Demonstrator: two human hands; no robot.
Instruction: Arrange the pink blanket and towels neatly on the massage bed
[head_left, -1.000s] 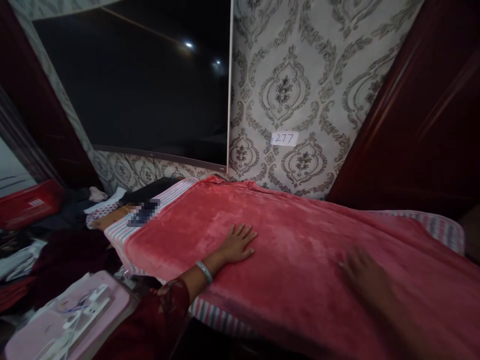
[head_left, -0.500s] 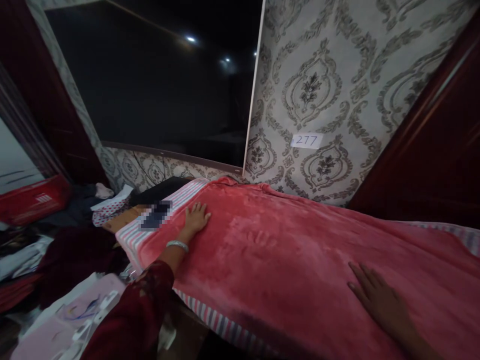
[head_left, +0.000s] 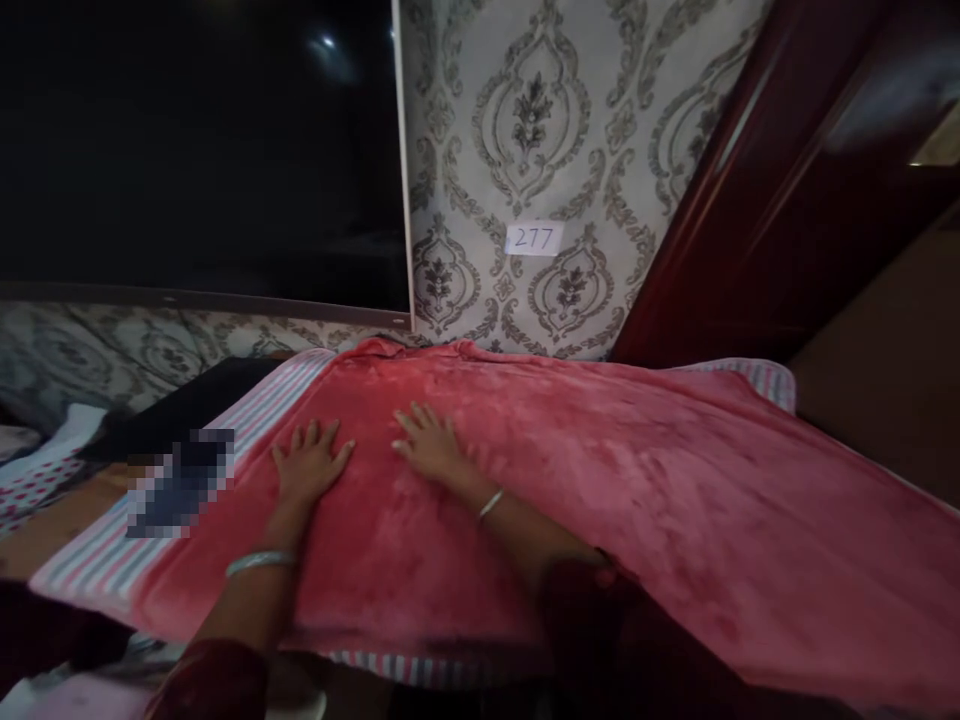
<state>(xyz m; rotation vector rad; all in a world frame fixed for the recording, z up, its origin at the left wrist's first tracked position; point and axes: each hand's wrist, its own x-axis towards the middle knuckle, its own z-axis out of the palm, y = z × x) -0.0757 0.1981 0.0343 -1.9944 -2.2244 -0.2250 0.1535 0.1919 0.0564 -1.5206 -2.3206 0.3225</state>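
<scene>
A red plush blanket (head_left: pixel 637 490) lies spread over a striped pink and white cloth (head_left: pixel 112 560) on a raised surface against the wall. My left hand (head_left: pixel 309 463) rests flat on the blanket near its left part, fingers spread and open. Just to its right, my right hand (head_left: pixel 430 444) also lies flat on the blanket with fingers stretched out. Each wrist wears a silver bangle. Neither hand holds anything.
A large dark screen (head_left: pixel 195 150) hangs on the patterned wallpaper (head_left: pixel 525 130), beside a white label reading 277 (head_left: pixel 534 238). A dark red wooden door (head_left: pixel 757 200) stands at right. Dark and dotted clothes (head_left: pixel 45 470) are heaped at left, beside a blurred patch (head_left: pixel 180 483).
My right hand has swept left across the blanket and now lies next to my left hand. The left hand shifted slightly, and the view has turned to the right and closer.
</scene>
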